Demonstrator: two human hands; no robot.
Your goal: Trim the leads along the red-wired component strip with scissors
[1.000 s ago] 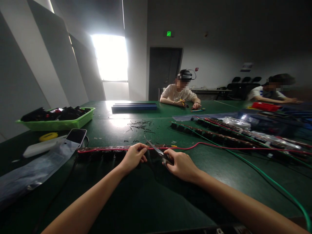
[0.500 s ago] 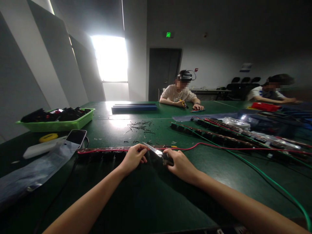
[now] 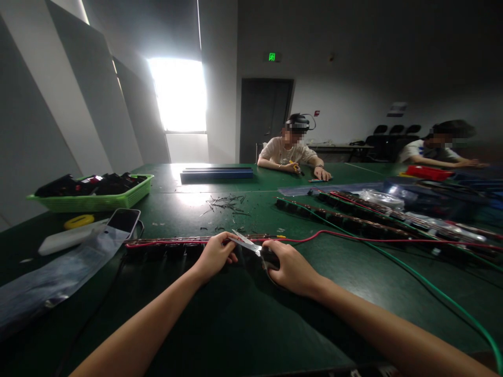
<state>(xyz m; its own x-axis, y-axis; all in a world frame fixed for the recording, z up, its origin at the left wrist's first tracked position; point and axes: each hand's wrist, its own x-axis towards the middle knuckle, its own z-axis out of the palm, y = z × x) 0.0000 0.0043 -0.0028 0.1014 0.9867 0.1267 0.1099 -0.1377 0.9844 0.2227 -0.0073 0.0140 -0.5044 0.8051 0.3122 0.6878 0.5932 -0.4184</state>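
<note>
Worktop [image 3: 220,324]: green, spread beneath both hands.
Dark strip [image 3: 163,250]: lies across the worktop, red wire [image 3: 310,239] along it and on rightward.
Green basket [image 3: 137,193]: on the left, heaped with dark parts [image 3: 108,184].
Right hand [image 3: 297,267]: closed around the handles of the scissors [image 3: 248,245].
Left hand [image 3: 214,256]: fingers pinched at the strip; their grip is hidden, cannot tell.
Scissors: blades parted, tips by the left hand's fingers.
Dark slivers [image 3: 226,203]: scattered beyond the strip.

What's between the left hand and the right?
Head view: scissors, held in the right hand, blades open toward the left hand; a red cable passes behind.
</note>
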